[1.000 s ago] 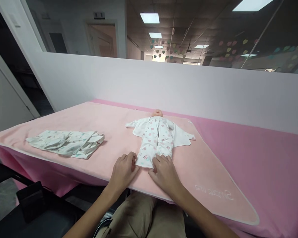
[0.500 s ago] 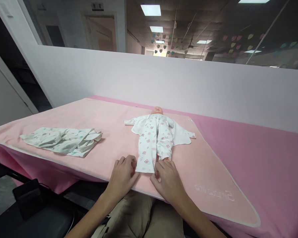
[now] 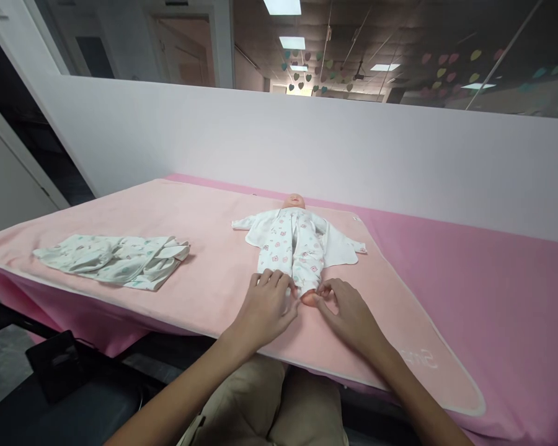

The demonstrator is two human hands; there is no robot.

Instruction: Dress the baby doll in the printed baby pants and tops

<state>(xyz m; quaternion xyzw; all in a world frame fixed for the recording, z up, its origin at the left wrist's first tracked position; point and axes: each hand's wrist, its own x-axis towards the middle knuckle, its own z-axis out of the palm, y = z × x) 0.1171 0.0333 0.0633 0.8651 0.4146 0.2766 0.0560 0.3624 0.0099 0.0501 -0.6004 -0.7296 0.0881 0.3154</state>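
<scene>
A baby doll lies on its back, head toward the wall, in a white patterned outfit with the sleeves spread. One bare foot shows below the trouser leg on the right. My left hand covers the end of the other trouser leg; its curled fingers and thumb meet at the inner side of the bare foot, closed at the cuff. My right hand is at the outer side of that foot, thumb and fingers pinched at the cuff. The exact grip is partly hidden by the fingers.
A folded white patterned garment lies on the left of the peach mat. Beneath the mat is a pink cloth. A white partition wall stands behind the table. At lower left is a black chair.
Both hands have moved right, from either side of the left trouser leg's hem to either side of the bare foot. That hem is now behind my left hand. The view has tilted slightly down.
</scene>
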